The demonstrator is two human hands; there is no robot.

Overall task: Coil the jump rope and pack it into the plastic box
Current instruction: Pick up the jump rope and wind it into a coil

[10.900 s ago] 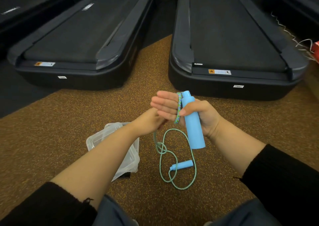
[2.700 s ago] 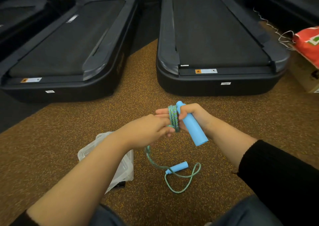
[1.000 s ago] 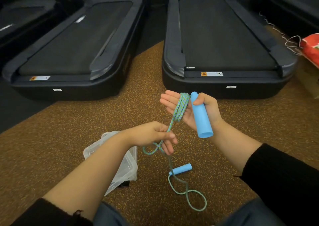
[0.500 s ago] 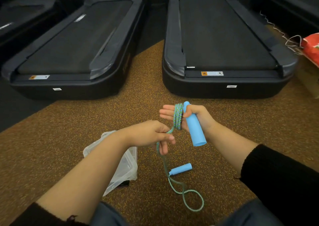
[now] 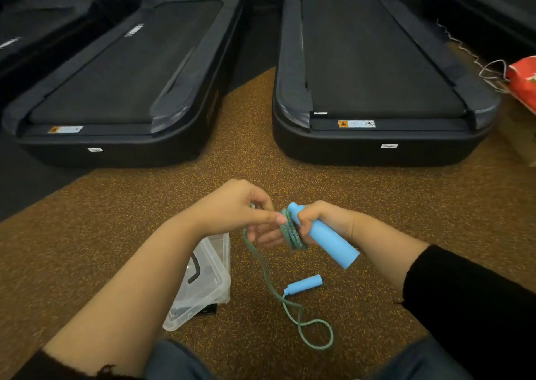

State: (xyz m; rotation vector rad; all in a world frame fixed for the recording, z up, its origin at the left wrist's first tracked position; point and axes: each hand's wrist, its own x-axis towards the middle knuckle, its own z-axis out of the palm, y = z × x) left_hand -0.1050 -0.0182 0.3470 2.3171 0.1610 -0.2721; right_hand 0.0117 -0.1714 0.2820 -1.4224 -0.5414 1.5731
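My right hand (image 5: 324,220) grips a light blue jump-rope handle (image 5: 327,239), with several turns of green rope (image 5: 291,231) wound round its fingers. My left hand (image 5: 235,208) pinches the rope beside those turns. From there the loose rope (image 5: 265,272) hangs to the floor, where it ends in a loop (image 5: 316,334). The second blue handle (image 5: 304,284) lies on the carpet below my hands. A clear plastic box (image 5: 208,281) sits on the floor under my left forearm, partly hidden by it.
Two black treadmills (image 5: 124,83) (image 5: 374,80) stand ahead on the brown speckled carpet (image 5: 420,202). A red bag (image 5: 523,82) and white cord lie at the right edge. My knees fill the bottom of the view.
My left hand has come up from below and carried the rope over to the coil on my right hand. The floor loop has grown shorter.
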